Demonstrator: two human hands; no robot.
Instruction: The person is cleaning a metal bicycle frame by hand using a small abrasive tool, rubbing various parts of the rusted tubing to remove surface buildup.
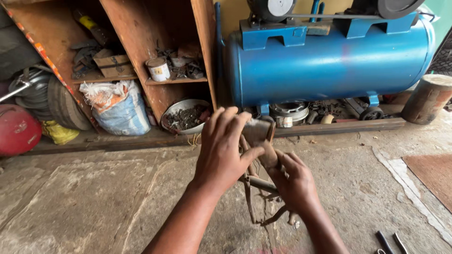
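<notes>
We cannot see well the rusty metal piece [260,141], because our two hands cover most of it. Its flat brown top shows between our fingers, and thin bent rods come out below the hands, over the concrete floor [94,207]; what kind of part it is, we cannot tell. Our left hand [221,150] lies over it with spread fingers and presses on its upper side. Our right hand [294,181] is closed around its lower stem. The hands are close together and almost touch.

At the bottom right edge, two dark tool handles [391,242] are cut off by the frame. Behind the hands we count one blue air tank [329,61], one wooden shelf [155,51], one small white tin [158,69], one white sack [117,106], one metal bowl [186,117] with dark small pieces that we cannot identify, and one red round object [16,129], half out of view.
</notes>
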